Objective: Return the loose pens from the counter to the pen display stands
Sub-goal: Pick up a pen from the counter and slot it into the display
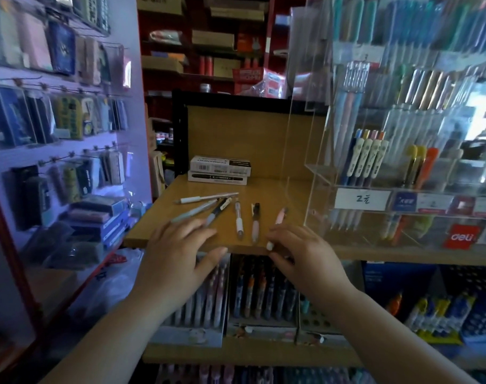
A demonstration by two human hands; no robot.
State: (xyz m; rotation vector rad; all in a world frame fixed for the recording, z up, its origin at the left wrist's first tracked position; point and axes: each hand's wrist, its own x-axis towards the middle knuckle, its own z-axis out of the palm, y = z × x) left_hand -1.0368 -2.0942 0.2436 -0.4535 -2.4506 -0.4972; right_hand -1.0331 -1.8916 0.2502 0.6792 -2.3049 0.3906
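1. On the wooden worktop (264,187), six loose pens lie scattered near its front edge: a long white pen (206,198) lies crosswise at the back, a pale translucent pen (193,211) and a black-and-clear pen (219,208) slant beside each other, then a white-grip pen (238,217), a dark-capped pen (255,221) and a pink pen (276,225) to the right.
2. Two flat marker boxes (219,170) are stacked at the back of the worktop, against a brown panel.
3. Clear acrylic display stands (402,151) full of upright pens rise at the right; a price label reads "2元" and a red tag reads "deli".
4. Under the worktop, trays of pens (258,295) fill a lower shelf.
5. Packaged stationery hangs on a pegboard wall (56,120) at the left; cardboard boxes crowd red shelves behind.
6. The left hand (181,253) lies palm down with fingers spread, holding nothing, its fingertips resting on the lower ends of the two slanted pens.
7. The right hand (302,253) curls at the worktop's edge, thumb and fingertips pinching the white lower end of the pink pen.
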